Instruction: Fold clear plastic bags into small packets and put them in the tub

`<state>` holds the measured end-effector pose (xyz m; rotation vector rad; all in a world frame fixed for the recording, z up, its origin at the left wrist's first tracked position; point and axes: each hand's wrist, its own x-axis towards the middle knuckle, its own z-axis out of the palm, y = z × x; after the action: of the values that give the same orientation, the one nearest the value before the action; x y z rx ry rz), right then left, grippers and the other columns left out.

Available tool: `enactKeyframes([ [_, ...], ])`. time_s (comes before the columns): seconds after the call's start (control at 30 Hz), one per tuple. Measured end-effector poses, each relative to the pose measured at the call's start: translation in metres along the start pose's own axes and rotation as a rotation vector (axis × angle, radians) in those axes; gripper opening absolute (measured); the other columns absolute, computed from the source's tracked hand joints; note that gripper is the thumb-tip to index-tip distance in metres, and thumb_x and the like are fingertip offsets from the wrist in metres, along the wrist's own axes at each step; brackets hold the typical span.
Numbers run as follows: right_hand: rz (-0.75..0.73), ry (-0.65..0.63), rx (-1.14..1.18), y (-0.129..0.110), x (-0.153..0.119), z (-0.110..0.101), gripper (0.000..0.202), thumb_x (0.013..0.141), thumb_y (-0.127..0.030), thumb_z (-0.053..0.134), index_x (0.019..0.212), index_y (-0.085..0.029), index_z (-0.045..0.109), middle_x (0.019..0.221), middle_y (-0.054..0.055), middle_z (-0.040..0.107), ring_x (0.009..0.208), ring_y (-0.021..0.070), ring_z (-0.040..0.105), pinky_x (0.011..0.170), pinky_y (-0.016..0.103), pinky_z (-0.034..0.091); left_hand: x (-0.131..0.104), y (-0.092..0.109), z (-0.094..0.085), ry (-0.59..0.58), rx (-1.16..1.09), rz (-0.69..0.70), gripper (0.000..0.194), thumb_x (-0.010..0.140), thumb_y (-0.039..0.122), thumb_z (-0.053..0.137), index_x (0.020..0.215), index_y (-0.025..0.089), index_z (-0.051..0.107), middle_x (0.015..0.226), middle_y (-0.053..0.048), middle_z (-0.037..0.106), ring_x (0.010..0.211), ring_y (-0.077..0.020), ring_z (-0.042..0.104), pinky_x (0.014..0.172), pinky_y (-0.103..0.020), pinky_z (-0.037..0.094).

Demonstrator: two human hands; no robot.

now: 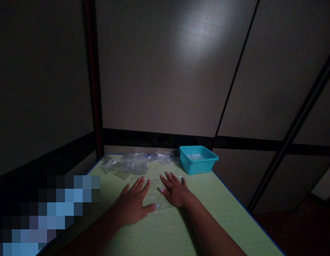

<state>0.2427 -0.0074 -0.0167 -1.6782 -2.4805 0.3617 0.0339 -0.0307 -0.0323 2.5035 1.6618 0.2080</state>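
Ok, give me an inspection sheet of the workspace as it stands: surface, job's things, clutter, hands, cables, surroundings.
Surface: pale green table, blue edging.
Job's things: thin clear plastic piece, flat on the table.
Clutter: loose clear plastic near the far edge; to its right, a turquoise basin, something pale inside.
Hands: left hand and right hand, both palm down over the plastic piece, fingers spread.
Cables: nothing seen.
Surroundings: dim panelled wall behind the table.

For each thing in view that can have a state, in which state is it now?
Left hand: open, palm down, fingers spread.
Right hand: open, palm down, fingers spread.
Clear plastic under the hands: spread out on the table.
Clear plastic pile: loose, crumpled.
Teal basin: upright, uncovered, something pale inside.
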Motion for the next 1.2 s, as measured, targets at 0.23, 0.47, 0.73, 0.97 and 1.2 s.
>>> enactKeyframes([
  [0.23, -0.015, 0.074, 0.004, 0.0, 0.001, -0.001, 0.056, 0.086, -0.056, 0.027, 0.137, -0.037, 0.013, 0.147, 0.004, 0.009, 0.133, 0.0253, 0.004, 0.096, 0.063, -0.001, 0.005, 0.0, 0.001, 0.136, 0.006, -0.032, 0.073, 0.079, 0.063, 0.033, 0.137, 0.02, 0.024, 0.143, -0.011, 0.022, 0.132, -0.0265, 0.016, 0.103, -0.054, 0.011],
  [0.47, -0.046, 0.146, 0.048, -0.005, 0.0, -0.009, 0.051, 0.086, -0.045, 0.036, 0.134, -0.032, 0.027, 0.145, 0.005, 0.019, 0.133, 0.0243, 0.01, 0.098, 0.06, -0.004, 0.01, 0.001, -0.005, 0.357, 0.012, -0.033, 0.045, 0.084, 0.044, 0.039, 0.123, 0.025, 0.048, 0.134, -0.007, 0.041, 0.126, -0.0242, 0.031, 0.103, -0.042, 0.02],
  [0.73, -0.076, 0.003, 0.126, -0.002, -0.001, -0.006, 0.077, 0.073, -0.059, 0.051, 0.137, -0.033, 0.018, 0.147, 0.008, 0.01, 0.133, 0.0271, 0.004, 0.097, 0.06, -0.004, 0.01, 0.0, -0.002, 0.318, -0.004, -0.073, 0.066, 0.073, 0.062, 0.046, 0.127, 0.026, 0.042, 0.138, -0.009, 0.035, 0.128, -0.0286, 0.023, 0.103, -0.044, 0.017],
  [0.97, -0.113, -0.027, 0.171, -0.001, 0.001, -0.006, 0.087, 0.064, -0.054, 0.064, 0.136, -0.033, 0.02, 0.146, 0.01, 0.011, 0.133, 0.0279, 0.005, 0.098, 0.059, -0.003, 0.012, -0.003, 0.001, 0.362, 0.053, -0.188, 0.057, 0.075, 0.051, 0.048, 0.125, 0.022, 0.045, 0.136, -0.011, 0.037, 0.128, -0.0303, 0.023, 0.101, -0.047, 0.015],
  [1.2, -0.133, -0.015, 0.16, -0.005, 0.0, -0.006, 0.081, 0.067, -0.052, 0.062, 0.136, -0.032, 0.023, 0.146, 0.01, 0.012, 0.133, 0.0276, 0.006, 0.098, 0.059, -0.002, 0.012, -0.001, 0.002, 0.352, 0.014, -0.135, 0.062, 0.076, 0.056, 0.046, 0.129, 0.025, 0.039, 0.14, -0.009, 0.031, 0.13, -0.0287, 0.019, 0.103, -0.045, 0.014],
])
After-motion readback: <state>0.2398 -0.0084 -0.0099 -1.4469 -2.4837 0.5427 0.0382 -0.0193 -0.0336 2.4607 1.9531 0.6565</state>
